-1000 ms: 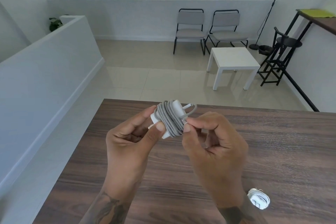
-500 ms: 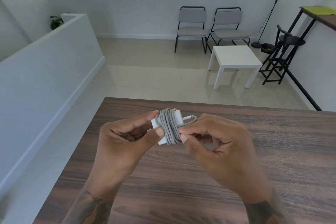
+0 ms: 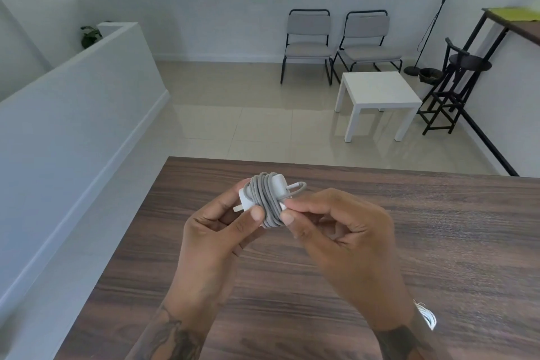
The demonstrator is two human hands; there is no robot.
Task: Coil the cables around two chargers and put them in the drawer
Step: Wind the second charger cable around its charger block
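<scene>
While the left hand (image 3: 216, 231) is pinching the small white plastic charger block (image 3: 264, 199) wound in grey braided cable above the dark wood-grain counter (image 3: 438, 228), the right hand (image 3: 336, 228) is gripping the coil's loose end. It is probably light, and the springy cable is likely to unwind, so holding across the coils looks wise.

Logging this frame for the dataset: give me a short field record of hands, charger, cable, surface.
left hand: grips the white charger at its plug end
right hand: pinches the grey cable against the charger
cable: wound in many turns around the charger, connector end loops out to the right
second charger: white coil on the table, mostly hidden behind the right wrist
surface: dark wood table
drawer: not in view
</scene>
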